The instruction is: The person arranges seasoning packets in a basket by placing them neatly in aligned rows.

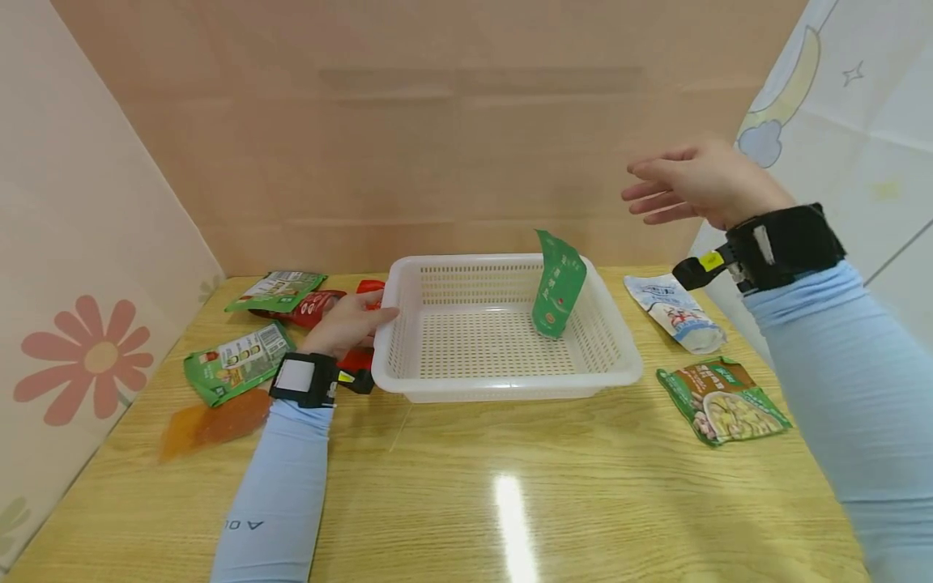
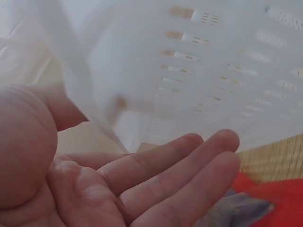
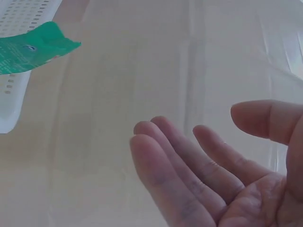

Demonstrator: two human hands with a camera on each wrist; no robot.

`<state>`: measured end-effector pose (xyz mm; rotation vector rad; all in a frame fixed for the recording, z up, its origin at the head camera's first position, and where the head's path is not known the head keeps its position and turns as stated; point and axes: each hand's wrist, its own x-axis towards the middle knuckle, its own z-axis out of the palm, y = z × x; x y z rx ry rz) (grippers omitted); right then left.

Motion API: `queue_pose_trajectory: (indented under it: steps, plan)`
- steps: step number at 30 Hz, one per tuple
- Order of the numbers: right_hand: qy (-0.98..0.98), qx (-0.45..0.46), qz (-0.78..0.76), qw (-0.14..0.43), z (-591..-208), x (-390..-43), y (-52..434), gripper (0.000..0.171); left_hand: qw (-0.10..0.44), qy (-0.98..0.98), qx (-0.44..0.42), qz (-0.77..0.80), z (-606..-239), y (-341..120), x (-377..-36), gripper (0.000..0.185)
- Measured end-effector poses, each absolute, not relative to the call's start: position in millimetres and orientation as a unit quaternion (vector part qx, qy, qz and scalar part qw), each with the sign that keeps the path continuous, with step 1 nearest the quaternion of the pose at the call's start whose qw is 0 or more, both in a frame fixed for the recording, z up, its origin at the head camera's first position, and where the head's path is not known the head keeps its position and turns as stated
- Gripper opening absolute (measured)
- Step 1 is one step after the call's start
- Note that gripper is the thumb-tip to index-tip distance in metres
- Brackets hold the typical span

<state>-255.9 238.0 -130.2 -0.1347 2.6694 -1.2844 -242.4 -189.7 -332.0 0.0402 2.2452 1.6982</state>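
The bench spreads across the foreground, a bright streak of light on its wood grain, and two pale blue sleeves reach in from either side. A translucent orange packet lies flat at left. Near the right edge lies a brown-and-green packet printed with a bowl of food. Left of the basket sits a green pouch, just beyond the orange one.

The left hand holds the left rim of the white basket, thumb over the inside, fingers extended along the outside; red packaging shows beside and partly behind that hand. Inside the basket, toward its right end, a green packet stands tilted, its top above the rim.

Right of the basket lies a white-and-blue pouch. Far left, another green packet overlaps a dark red packet.

The right hand is raised above the bench, holding nothing, its fingers extended and thumb apart. A brown paper backdrop rises behind everything.
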Motion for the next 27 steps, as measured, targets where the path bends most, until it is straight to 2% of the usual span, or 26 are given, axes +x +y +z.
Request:
queue_pose_trajectory:
  steps: [17,22,27]
  plan:
    - [0.883,-0.030,-0.468,-0.001,-230,-207,270,0.055,0.162,0.785,0.019,0.597,-332,-198,-240,0.065]
    - [0.872,-0.020,-0.489,-0.003,-262,-207,277,0.056,0.164,0.784,0.021,0.598,-332,-198,-240,0.065]
    - [0.871,-0.018,-0.490,0.026,-288,-210,280,0.062,0.160,0.791,0.020,0.590,-332,-197,-241,0.065]
